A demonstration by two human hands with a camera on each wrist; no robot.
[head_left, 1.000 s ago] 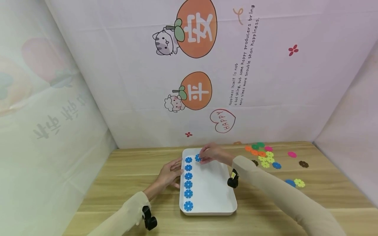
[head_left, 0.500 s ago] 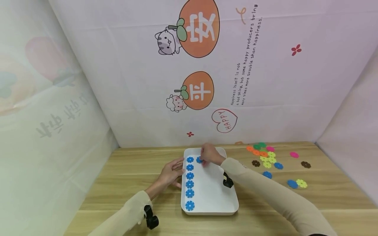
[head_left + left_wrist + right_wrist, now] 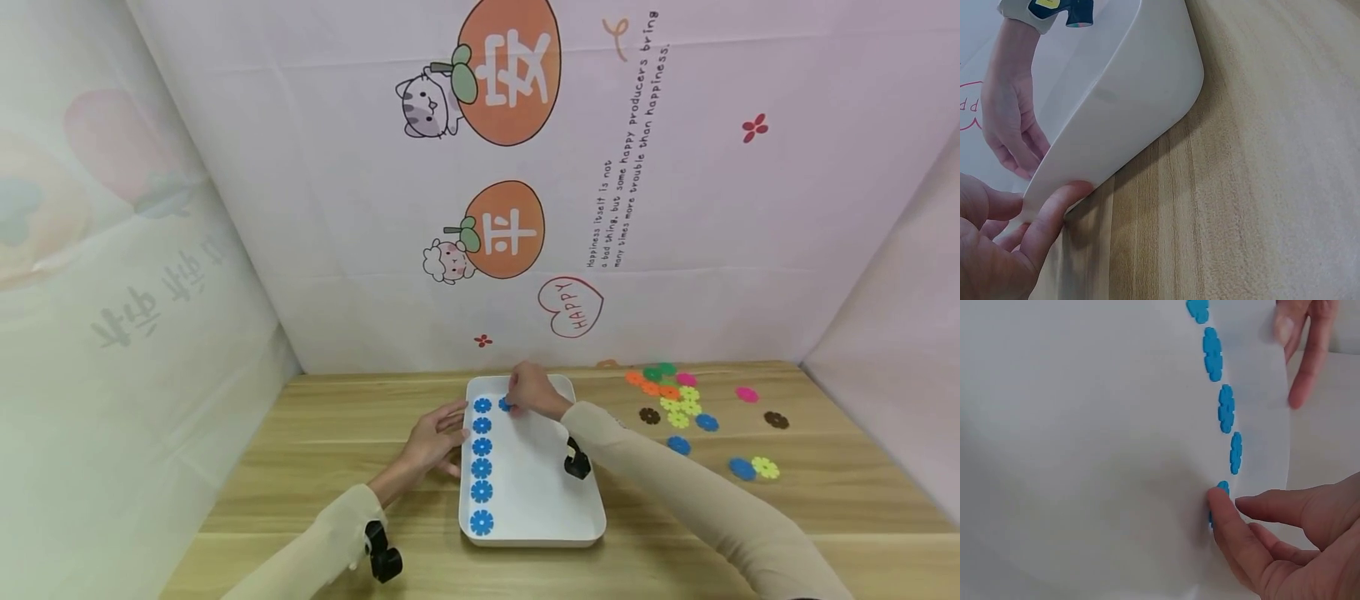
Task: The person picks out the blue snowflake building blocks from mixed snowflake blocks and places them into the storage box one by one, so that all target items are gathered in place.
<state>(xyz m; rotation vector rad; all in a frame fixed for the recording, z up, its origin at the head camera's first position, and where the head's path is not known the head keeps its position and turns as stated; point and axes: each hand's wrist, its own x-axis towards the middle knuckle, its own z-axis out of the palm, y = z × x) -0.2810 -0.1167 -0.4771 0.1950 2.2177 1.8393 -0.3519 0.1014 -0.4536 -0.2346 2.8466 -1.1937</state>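
Observation:
A white tray (image 3: 536, 500) lies on the wooden table, with several blue notched snowflake discs (image 3: 482, 468) in a column along its left wall. At the far end, just right of that column, my right hand (image 3: 534, 390) holds another blue snowflake disc (image 3: 504, 404) at its fingertips, low over the tray floor. In the right wrist view, the index finger (image 3: 1222, 506) covers part of this disc (image 3: 1224, 486), the thumb close beside it. My left hand (image 3: 429, 442) rests at the tray's left wall, one fingertip at the rim and the thumb along the outside.
Loose snowflake discs in orange, green, yellow, pink, brown and blue lie to the right of the tray, some in a cluster (image 3: 670, 396). A blue disc (image 3: 678, 445) and a touching blue and yellow pair (image 3: 753, 467) lie nearer. White printed cloth (image 3: 375, 250) encloses the table.
My right hand has turned, its wrist swinging left over the tray, and the held disc has shifted slightly nearer, level with the column's far end. My left hand stays at the wall.

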